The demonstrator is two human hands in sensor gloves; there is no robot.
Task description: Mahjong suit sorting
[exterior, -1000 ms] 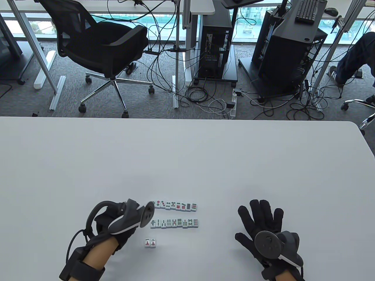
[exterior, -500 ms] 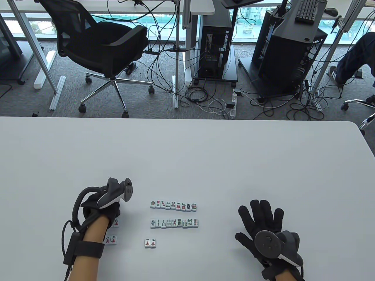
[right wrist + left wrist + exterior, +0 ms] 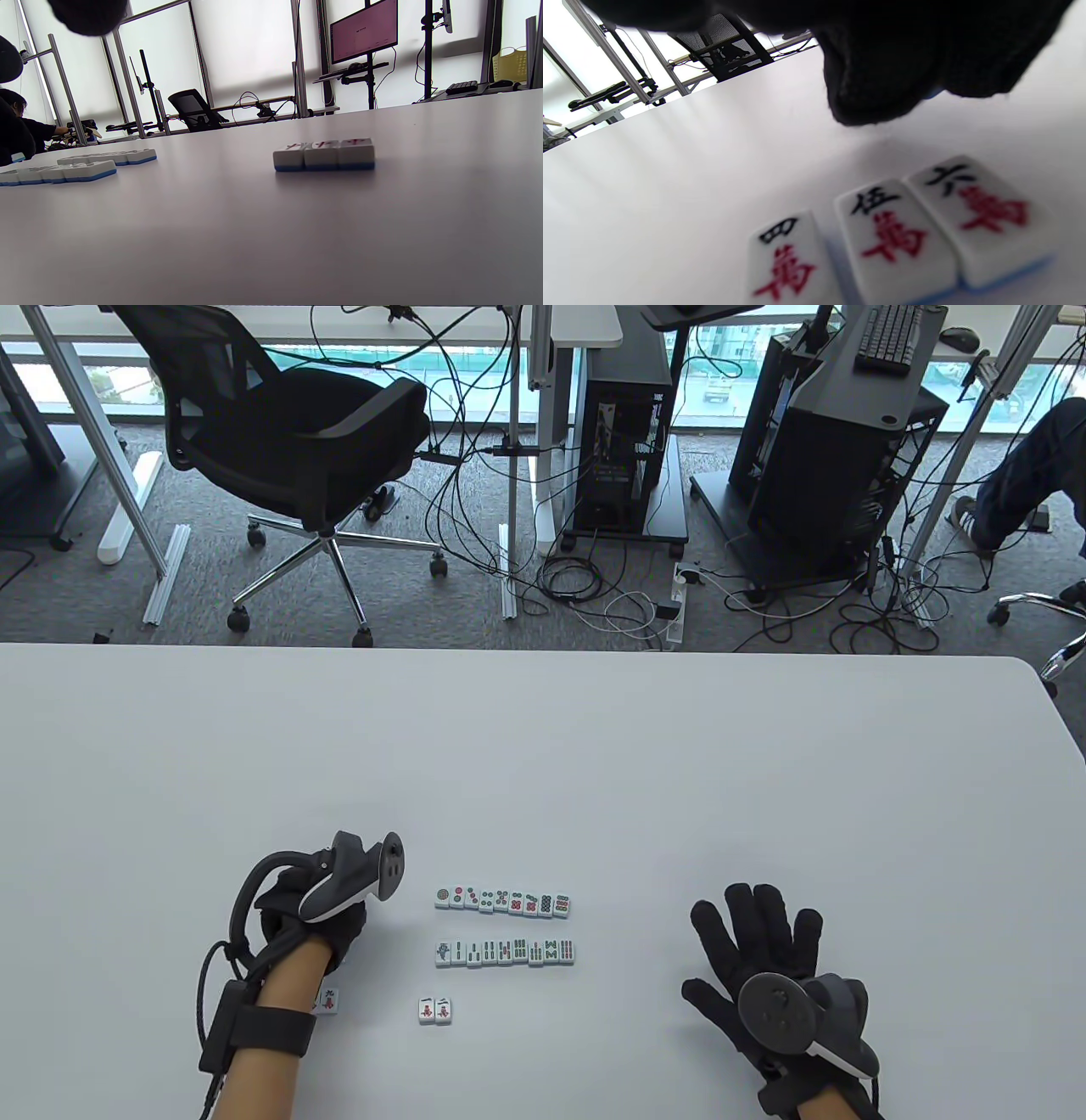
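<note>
Three face-up mahjong tiles side by side read 四萬 [image 3: 787, 258], 伍萬 [image 3: 891, 233] and 六萬 [image 3: 980, 203], numerals black, 萬 red.

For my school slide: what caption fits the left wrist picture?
Gloved fingers hover above three red-character mahjong tiles.

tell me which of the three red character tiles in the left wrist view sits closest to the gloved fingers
The six tile, rightmost of the three. It lies nearest below the left hand's fingers; the five and four tiles sit progressively farther left.
</note>
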